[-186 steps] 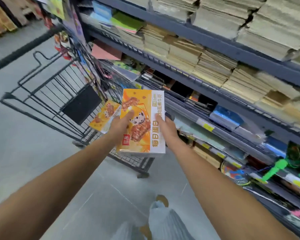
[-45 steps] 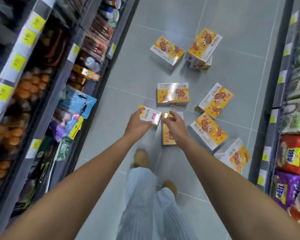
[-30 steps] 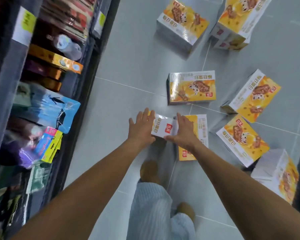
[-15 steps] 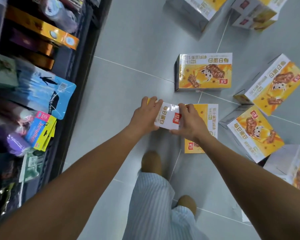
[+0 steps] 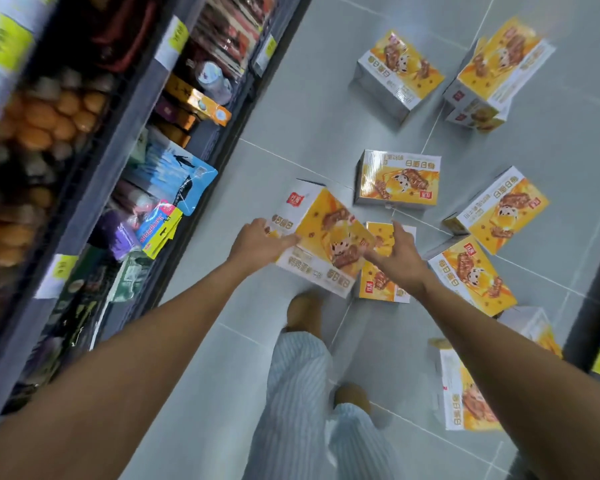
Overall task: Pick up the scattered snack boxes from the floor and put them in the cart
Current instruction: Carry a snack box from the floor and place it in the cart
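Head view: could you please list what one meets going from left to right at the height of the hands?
Blue pouch → left hand → lifted snack box → right hand → floor snack box.

You see ten boxes [image 5: 398, 180] — one raised, nine down — and two hands, your left hand [image 5: 257, 242] and right hand [image 5: 400, 265], plus two feet [image 5: 305, 310].
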Tool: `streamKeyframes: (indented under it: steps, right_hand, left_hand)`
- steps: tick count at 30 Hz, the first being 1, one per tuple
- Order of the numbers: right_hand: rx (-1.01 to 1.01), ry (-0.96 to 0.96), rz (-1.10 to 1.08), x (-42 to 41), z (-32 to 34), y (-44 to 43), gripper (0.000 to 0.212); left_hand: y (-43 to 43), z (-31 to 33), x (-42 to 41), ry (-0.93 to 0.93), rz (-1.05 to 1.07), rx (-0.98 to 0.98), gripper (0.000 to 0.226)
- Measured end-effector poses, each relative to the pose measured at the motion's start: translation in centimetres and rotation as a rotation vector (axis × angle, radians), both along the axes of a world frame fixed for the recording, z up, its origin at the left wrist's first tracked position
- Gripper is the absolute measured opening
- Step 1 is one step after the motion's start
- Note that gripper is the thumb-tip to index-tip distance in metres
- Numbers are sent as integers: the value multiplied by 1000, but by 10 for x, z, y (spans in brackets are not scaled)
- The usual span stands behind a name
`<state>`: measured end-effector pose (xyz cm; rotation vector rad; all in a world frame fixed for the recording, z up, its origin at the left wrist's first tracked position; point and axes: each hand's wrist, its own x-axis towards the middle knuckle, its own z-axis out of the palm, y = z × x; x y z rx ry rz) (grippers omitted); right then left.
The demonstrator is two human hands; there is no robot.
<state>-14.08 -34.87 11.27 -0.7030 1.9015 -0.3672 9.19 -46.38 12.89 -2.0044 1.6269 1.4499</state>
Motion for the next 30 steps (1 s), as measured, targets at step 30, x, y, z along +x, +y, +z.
streamKeyframes:
  steps: [30]
  right_hand:
    - [-163, -463, 184, 277, 284, 194, 32]
  left_hand:
    - [415, 251, 310, 602, 941, -56, 51]
